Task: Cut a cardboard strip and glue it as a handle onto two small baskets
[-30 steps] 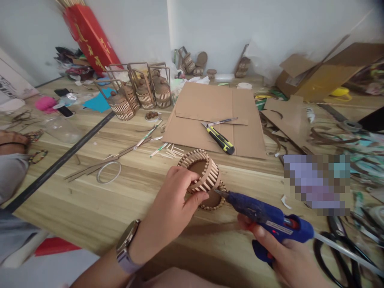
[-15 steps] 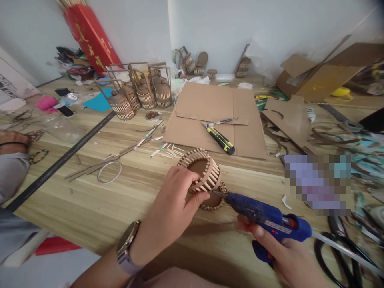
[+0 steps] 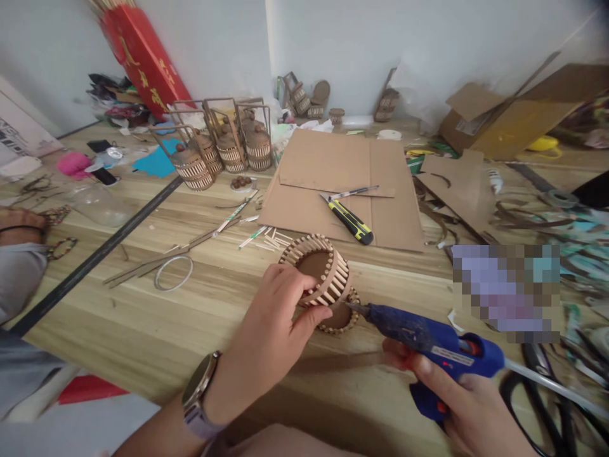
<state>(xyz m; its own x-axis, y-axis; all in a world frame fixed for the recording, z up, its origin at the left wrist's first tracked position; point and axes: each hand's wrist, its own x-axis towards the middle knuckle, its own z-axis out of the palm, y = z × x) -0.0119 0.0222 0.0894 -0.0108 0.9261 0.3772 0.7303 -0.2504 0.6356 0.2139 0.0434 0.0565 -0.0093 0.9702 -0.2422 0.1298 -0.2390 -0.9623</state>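
A small round basket [image 3: 339,277] of pale sticks and brown cardboard is pinched, tilted, between the thumb and fingers of my left hand [image 3: 280,311]. My right hand [image 3: 451,393] is wrapped round the handle of a blue glue gun [image 3: 419,330], whose nozzle points at the lower right edge of the basket. A clear glue stick [image 3: 547,381] sticks out of the gun's back. Behind and below the held basket, a second round piece [image 3: 353,317] edged with sticks lies on the table. A blurred brown strip [image 3: 342,363] runs from near my right fingers toward my left wrist.
A cardboard sheet [image 3: 328,152] bears a yellow-black cutter [image 3: 349,219]. Lidded baskets with handles [image 3: 233,149] stand behind at the left. A white ring [image 3: 174,273] lies left of my hand, scissors [image 3: 537,387] at the right. Another person's arm [image 3: 21,254] rests at the far left.
The glue gun in my right hand has moved slightly right, its nozzle a little farther from the basket. The brown strip shows more clearly. My left hand has barely moved.
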